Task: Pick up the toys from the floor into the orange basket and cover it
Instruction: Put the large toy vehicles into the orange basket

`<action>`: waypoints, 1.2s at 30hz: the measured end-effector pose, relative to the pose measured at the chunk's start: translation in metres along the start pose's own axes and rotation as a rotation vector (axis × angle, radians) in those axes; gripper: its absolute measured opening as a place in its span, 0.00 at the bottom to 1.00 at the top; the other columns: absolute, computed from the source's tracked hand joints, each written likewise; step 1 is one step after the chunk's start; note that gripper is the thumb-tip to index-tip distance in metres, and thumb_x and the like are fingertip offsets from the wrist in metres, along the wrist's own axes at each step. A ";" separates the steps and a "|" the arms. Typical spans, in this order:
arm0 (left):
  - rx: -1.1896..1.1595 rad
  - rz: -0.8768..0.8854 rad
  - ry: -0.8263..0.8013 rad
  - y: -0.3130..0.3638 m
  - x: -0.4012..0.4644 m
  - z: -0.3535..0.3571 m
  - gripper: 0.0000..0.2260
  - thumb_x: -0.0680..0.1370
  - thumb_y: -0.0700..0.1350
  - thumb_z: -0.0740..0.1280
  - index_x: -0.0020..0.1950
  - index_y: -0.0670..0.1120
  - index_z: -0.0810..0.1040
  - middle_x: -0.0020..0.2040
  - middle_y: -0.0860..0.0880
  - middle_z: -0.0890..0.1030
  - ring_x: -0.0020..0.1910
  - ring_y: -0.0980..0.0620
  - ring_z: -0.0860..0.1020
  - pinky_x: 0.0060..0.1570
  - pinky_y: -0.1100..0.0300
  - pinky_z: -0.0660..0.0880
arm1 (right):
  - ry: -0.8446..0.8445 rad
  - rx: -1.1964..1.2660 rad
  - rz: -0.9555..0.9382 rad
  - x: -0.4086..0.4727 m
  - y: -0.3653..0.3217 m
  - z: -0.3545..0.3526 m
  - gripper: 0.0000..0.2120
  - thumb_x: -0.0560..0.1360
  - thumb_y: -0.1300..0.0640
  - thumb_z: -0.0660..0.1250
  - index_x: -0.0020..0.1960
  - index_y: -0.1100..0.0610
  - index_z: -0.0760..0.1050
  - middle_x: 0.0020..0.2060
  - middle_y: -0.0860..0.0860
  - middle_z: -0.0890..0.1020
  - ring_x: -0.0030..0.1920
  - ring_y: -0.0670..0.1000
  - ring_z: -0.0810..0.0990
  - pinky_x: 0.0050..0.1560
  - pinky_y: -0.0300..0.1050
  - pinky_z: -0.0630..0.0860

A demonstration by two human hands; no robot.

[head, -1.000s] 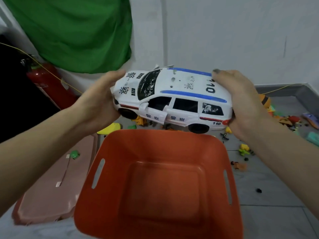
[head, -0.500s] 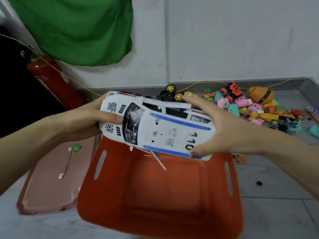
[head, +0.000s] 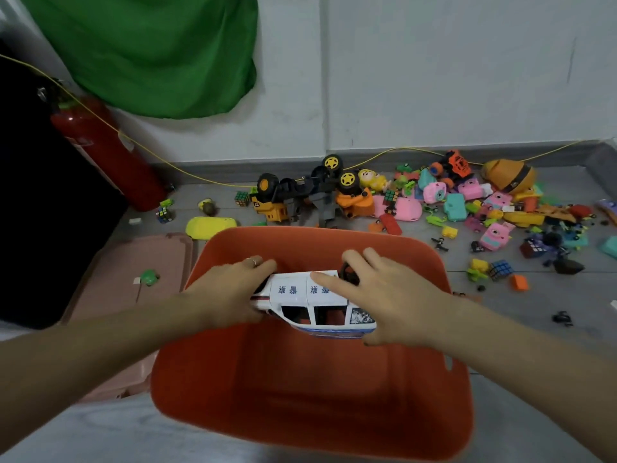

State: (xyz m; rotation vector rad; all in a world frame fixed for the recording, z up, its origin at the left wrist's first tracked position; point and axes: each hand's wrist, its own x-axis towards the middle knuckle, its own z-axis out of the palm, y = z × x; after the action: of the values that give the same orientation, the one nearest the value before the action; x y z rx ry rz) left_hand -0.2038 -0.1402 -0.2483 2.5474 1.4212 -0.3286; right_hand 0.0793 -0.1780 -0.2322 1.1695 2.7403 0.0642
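1. Where the grey floor (head: 384,262) meets the white wall, a green cloth (head: 150,51) hangs at upper left above a red fire extinguisher (head: 107,152) that leans in the corner.
2. Orange basket (head: 320,379): stands open on the floor in the foreground; a pink lid (head: 133,272) lies flat just beside it on the left.
3. Scattered toys (head: 467,208): spread along the wall behind the basket (a yellow-and-black toy truck (head: 300,195) lies overturned among them).
4. White police car (head: 317,302): tipped onto its side inside the basket, near the far wall.
5. Left hand (head: 227,295): fingers curled round the car's front end, holding it.
6. Right hand (head: 394,302): fingers spread over the rear end, thumb under the roof edge, gripping it.
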 end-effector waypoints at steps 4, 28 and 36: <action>0.159 -0.026 -0.017 0.007 0.009 0.020 0.25 0.74 0.59 0.67 0.65 0.53 0.64 0.58 0.50 0.71 0.50 0.45 0.78 0.36 0.54 0.69 | -0.073 -0.078 0.034 0.007 0.000 0.033 0.53 0.64 0.46 0.78 0.79 0.48 0.50 0.66 0.61 0.67 0.60 0.59 0.69 0.55 0.51 0.71; -0.679 -0.083 0.014 0.027 0.085 -0.125 0.06 0.78 0.42 0.67 0.43 0.42 0.75 0.30 0.50 0.79 0.24 0.52 0.75 0.24 0.62 0.71 | -0.017 1.275 0.390 0.058 0.069 -0.068 0.10 0.77 0.65 0.64 0.57 0.59 0.77 0.44 0.60 0.85 0.35 0.49 0.83 0.42 0.46 0.82; -0.542 -0.378 0.071 -0.006 0.175 -0.053 0.30 0.77 0.45 0.68 0.76 0.48 0.61 0.60 0.40 0.79 0.54 0.42 0.80 0.49 0.55 0.77 | 0.123 1.513 0.820 0.101 0.103 -0.006 0.18 0.76 0.64 0.64 0.65 0.56 0.74 0.36 0.56 0.78 0.36 0.55 0.81 0.45 0.49 0.82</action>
State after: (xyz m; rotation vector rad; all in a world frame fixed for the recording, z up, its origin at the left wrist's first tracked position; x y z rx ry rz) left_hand -0.1145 0.0190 -0.2490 1.8762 1.7303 0.0901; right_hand 0.0830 -0.0342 -0.2285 2.4339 1.8070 -2.0847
